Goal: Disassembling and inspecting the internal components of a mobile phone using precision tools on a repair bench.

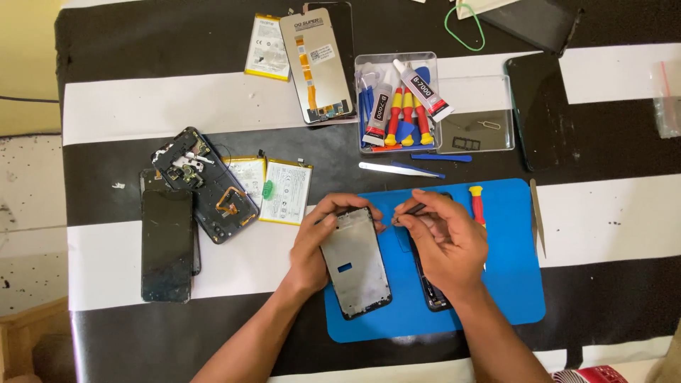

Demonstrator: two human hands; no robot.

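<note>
Left hand point(312, 245) grips phone frame point(355, 262); right hand point(443, 241) holds tweezers point(406, 213)

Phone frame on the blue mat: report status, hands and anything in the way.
Left hand grips phone frame. Right hand holds thin tool at its top edge. Second phone lies under right hand.

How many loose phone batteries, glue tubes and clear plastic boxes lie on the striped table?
White rectangular phone batteries with yellow edges: 3
White glue tubes with red and black labels: 2
Clear plastic boxes: 2
Total: 7
</note>
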